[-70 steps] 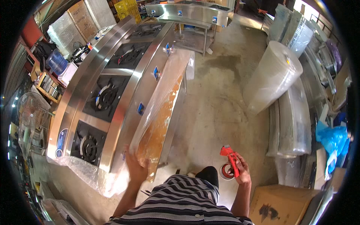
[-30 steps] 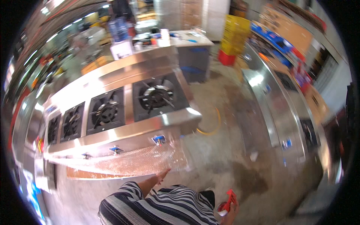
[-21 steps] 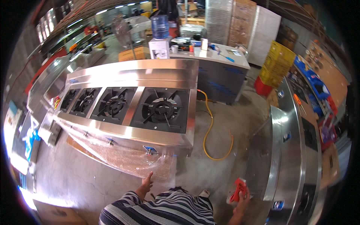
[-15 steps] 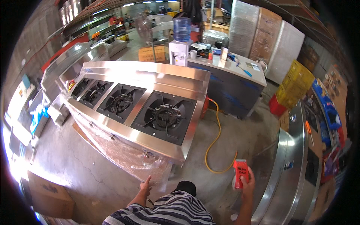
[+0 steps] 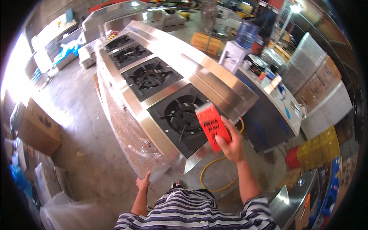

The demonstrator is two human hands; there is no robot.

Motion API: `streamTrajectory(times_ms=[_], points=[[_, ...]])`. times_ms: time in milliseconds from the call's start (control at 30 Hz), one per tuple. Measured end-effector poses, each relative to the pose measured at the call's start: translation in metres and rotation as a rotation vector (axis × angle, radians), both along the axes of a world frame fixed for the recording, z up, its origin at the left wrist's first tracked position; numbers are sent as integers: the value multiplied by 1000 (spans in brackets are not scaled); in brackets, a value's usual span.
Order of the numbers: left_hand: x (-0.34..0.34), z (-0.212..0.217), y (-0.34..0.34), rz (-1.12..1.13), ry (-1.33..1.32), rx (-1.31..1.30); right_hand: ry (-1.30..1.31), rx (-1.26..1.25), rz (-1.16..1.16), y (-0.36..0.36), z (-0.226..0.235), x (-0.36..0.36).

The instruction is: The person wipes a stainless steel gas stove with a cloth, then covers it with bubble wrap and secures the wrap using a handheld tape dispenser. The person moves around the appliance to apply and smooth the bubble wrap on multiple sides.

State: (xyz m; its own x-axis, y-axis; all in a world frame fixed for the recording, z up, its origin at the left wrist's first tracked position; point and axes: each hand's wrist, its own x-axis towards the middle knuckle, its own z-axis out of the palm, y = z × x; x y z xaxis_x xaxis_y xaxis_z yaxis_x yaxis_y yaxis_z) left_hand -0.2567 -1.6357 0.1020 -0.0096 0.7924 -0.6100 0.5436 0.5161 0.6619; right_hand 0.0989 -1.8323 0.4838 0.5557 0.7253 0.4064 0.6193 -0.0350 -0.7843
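Observation:
My right hand (image 5: 230,143) is closed round a red rectangular block (image 5: 212,126) with black handwriting and a pale grey end; its exact kind is unclear. The block is held up in front of the nearest burner of a long stainless-steel gas stove (image 5: 140,119). Several black burners (image 5: 149,78) with grates run along its top. Down at the stove's near front corner, my left hand (image 5: 143,181) is open, thumb raised, beside the bubble wrap (image 5: 132,155) on the stove's front. Whether it touches the wrap cannot be made out.
A yellow hose (image 5: 205,172) curls on the floor by the stove's right end. Behind stand a water dispenser (image 5: 232,55) and a cluttered counter (image 5: 293,122). Cardboard boxes (image 5: 38,126) are at left; yellow crates (image 5: 320,143) and a steel unit (image 5: 285,207) at right.
My right hand has brought the red block up and left, from beside the hose to over the stove's near end. The view has turned right, tilting the stove. My left hand stays low by the wrap.

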Motion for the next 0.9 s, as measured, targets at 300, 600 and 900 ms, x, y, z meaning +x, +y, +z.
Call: streamTrajectory(times_ms=[300, 600, 900], points=[[-3, 31, -72, -132, -331, 329, -769, -97, 178, 237, -31, 170], [84, 111, -200, -100, -97, 624, -820, -246, 27, 272, -81, 212], [101, 89, -282, -256, 39, 291, -399, 302, 370, 60, -16, 135]])
